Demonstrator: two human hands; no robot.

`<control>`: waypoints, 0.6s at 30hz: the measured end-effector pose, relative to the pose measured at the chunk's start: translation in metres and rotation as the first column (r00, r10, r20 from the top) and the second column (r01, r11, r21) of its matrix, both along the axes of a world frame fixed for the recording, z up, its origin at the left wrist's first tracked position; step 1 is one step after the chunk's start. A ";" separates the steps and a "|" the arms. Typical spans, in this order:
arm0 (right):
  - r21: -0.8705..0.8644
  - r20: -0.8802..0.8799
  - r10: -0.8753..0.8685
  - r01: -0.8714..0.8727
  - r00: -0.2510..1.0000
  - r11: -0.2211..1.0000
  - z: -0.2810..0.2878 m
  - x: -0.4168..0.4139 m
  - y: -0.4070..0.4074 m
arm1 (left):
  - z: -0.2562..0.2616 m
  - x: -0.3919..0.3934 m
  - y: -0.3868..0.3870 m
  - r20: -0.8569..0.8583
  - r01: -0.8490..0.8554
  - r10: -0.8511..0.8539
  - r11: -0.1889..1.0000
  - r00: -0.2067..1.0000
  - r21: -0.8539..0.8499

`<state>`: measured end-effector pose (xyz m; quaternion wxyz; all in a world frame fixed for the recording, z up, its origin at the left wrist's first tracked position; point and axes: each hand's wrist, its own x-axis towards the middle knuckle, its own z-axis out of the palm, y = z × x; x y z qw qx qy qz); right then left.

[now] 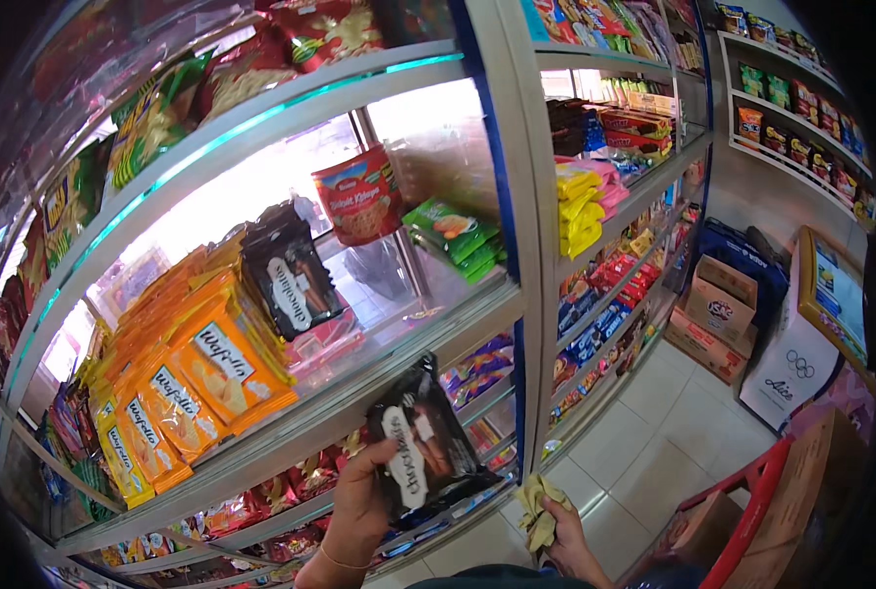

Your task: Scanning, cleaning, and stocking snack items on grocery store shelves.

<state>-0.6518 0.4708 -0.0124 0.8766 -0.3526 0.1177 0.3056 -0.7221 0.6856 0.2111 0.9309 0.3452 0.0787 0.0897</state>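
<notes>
My left hand (361,486) grips a black Chocolatos snack pack (427,442) by its left side, in front of the shelf edge. Lower right, my right hand (567,534) is closed around a crumpled yellowish cloth (540,512). Another black Chocolatos pack (288,272) stands on the glass shelf (408,346), beside rows of orange Wafello wafer packs (221,357). Farther along the same shelf are a red biscuit pack (358,195) and a small stack of green packets (453,235).
A metal shelf post (519,221) rises right of my hands. Snack-filled shelves continue beyond it. Cardboard boxes (721,298) and a white Aice freezer (791,368) stand on the tiled floor (651,456). A red crate (751,515) is close by at lower right.
</notes>
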 end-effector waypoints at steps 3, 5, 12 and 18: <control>0.035 -0.022 -0.010 0.011 1.000 0.999 -0.015 0.027 -0.028 | 0.023 0.028 -0.007 0.214 -0.047 0.098 0.971 0.972 -0.232; 0.025 -0.081 -0.071 0.073 0.994 0.997 -0.009 0.042 -0.045 | 0.048 0.047 -0.008 0.275 -0.177 0.187 0.982 0.943 -0.059; -0.016 -0.006 -0.006 0.006 1.000 1.000 -0.035 0.100 -0.080 | 0.097 0.117 0.058 0.164 -0.373 0.354 0.922 0.921 0.107; 0.004 -0.007 0.046 -0.046 0.999 0.999 -0.018 0.121 -0.077 | 0.102 0.126 0.099 0.114 -0.523 0.512 0.845 0.851 0.112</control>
